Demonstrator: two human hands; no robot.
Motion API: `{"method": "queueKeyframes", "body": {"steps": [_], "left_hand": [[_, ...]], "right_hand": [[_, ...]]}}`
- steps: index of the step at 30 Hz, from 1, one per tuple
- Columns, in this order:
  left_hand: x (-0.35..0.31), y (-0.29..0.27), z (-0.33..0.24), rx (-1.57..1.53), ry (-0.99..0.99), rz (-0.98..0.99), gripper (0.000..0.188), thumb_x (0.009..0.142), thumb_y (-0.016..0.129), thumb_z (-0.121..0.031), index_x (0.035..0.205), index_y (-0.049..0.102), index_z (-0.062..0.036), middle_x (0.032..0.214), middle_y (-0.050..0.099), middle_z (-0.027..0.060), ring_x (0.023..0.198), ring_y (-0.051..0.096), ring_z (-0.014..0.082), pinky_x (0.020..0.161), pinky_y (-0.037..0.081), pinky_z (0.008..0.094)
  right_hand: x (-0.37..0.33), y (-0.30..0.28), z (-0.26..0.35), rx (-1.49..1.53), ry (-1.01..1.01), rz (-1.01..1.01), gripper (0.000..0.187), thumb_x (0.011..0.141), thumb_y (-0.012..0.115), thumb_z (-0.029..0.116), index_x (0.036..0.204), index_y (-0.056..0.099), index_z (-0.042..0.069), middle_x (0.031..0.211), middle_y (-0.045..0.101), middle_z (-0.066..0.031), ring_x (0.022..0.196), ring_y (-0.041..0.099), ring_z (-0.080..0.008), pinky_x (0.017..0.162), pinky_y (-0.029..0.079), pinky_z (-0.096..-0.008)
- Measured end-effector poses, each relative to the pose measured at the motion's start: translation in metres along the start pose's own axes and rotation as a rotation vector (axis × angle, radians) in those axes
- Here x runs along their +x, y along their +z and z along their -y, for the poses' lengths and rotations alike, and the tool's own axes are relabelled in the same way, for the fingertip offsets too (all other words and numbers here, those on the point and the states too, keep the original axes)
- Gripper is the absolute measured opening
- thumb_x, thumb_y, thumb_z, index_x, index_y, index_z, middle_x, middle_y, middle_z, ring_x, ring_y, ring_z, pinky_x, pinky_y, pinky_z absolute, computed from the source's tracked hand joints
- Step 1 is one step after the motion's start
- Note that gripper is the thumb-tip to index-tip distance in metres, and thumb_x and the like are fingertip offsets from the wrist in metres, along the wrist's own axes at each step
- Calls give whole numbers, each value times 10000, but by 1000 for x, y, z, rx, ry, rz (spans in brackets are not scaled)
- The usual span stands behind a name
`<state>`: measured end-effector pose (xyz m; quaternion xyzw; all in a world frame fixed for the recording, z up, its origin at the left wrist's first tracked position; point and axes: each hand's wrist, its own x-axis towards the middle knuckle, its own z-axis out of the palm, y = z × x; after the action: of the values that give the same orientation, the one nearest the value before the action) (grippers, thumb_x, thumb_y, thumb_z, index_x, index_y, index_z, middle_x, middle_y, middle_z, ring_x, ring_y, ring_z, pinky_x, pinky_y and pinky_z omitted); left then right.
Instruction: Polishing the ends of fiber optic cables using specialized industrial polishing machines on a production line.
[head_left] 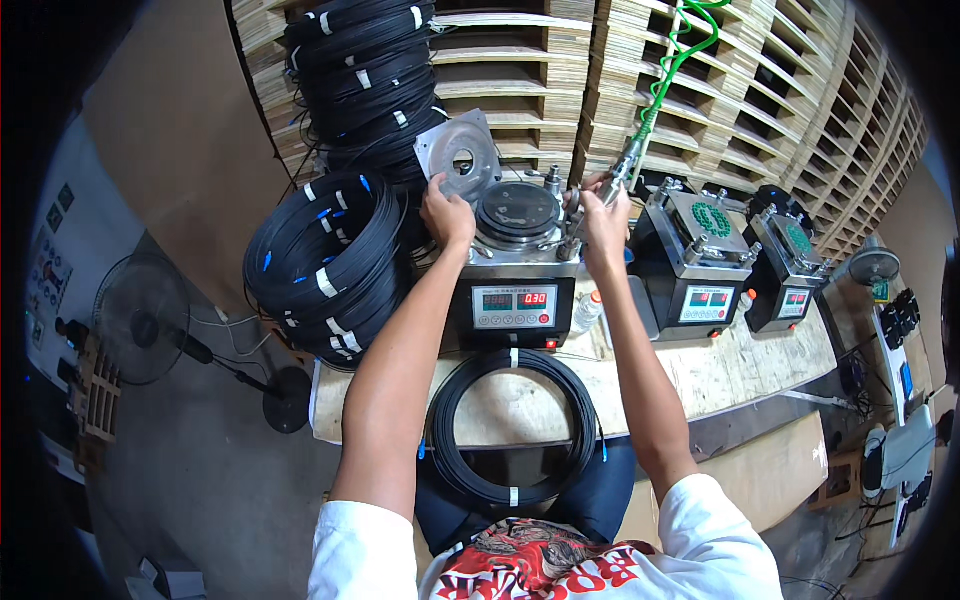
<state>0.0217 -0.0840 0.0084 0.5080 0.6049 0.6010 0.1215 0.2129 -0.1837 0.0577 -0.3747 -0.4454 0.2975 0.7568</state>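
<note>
My left hand (pixel 447 215) grips the lower edge of a square metal plate (pixel 477 145) with a round hole in its middle, tilted up behind the machine. In my right hand (pixel 605 222) is a metal air blow gun (pixel 622 172), joined to a green coiled hose (pixel 660 85). Its tip is hard to make out among the fittings. Between my hands sits a box-shaped machine (pixel 512 268) with a lit control panel. On its top is a round black disc (pixel 518 208) with small marks or droplets. Metal posts stand at the corners.
A coil of black cable (pixel 450 470) lies across my lap and the table's (pixel 710 375) edge. More coils (pixel 330 270) are stacked at left. Two similar machines (pixel 700 260) stand at right beside small bottles (pixel 587 310). Wooden pallets (pixel 515 65) rise behind; a fan (pixel 140 315) stands left.
</note>
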Motion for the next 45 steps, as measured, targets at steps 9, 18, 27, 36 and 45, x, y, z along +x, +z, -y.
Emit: {"method": "queueKeyframes", "body": {"steps": [9,18,27,36,45], "left_hand": [[-9,-12,-7,44,190,-49,326,797,604,-55,1122,624,-73,1192,569,175,1160,516,355,1012,395,452],[12,-36,-67,481,1345,779,358,706,783,-180,1034,663,-105,1215,558,70,1267,451,262,1077,364,462],[26,-13,-83,698,1538,1015,411,708,782,-204,1057,597,-91,1153,545,65,1190,499,260,994,413,435],[8,-21,-67,794,1366,1222,469,818,630,-64,1251,454,-105,1185,592,189,945,670,381,758,566,451],[9,-33,-54,607,1348,1049,373,855,565,-73,1215,589,-166,1278,563,167,1083,632,351,861,555,431]], "right_hand": [[-14,0,10,66,-56,-108,140,848,515,-29,987,505,-11,825,564,-71,749,677,-182,657,533,-295],[-23,-19,24,51,27,-78,121,852,499,-12,972,511,0,829,577,-75,766,680,-183,698,546,-298],[-23,-35,9,26,41,-62,119,880,500,8,995,499,39,870,595,-82,773,672,-184,680,560,-321],[-17,-24,17,87,62,-74,127,857,509,-8,981,499,21,852,575,-75,761,679,-185,665,547,-302],[15,-21,8,30,15,-80,118,872,516,3,984,491,34,831,565,-70,749,675,-190,654,554,-311]]}}
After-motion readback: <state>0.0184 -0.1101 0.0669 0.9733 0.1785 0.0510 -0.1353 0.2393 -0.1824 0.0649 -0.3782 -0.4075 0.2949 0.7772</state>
